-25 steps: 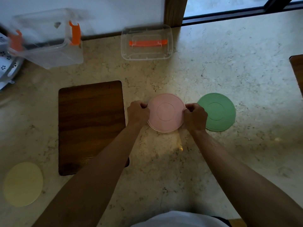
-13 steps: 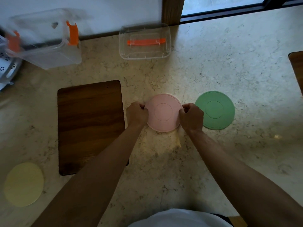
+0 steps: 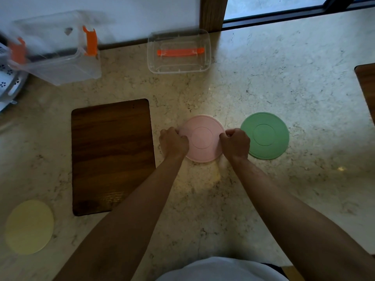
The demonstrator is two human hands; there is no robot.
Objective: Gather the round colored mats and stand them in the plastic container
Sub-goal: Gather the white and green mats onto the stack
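**Both hands on pink mat, flat on counter**

Pink mat lies flat on the marble counter, face up; round, so no long axis, raised centre ring visible. A pale edge shows under its far rim, can't tell what it is. Left hand curled on its left edge, right hand curled on its right edge, both pinching the rim. Green mat flat just right of the right hand. Yellow mat flat, well apart at near left. Wooden board left of the pink mat. Clear plastic container with orange clips at far left, blurred. Its lid with orange handle lies far centre. Wall and window frame behind.
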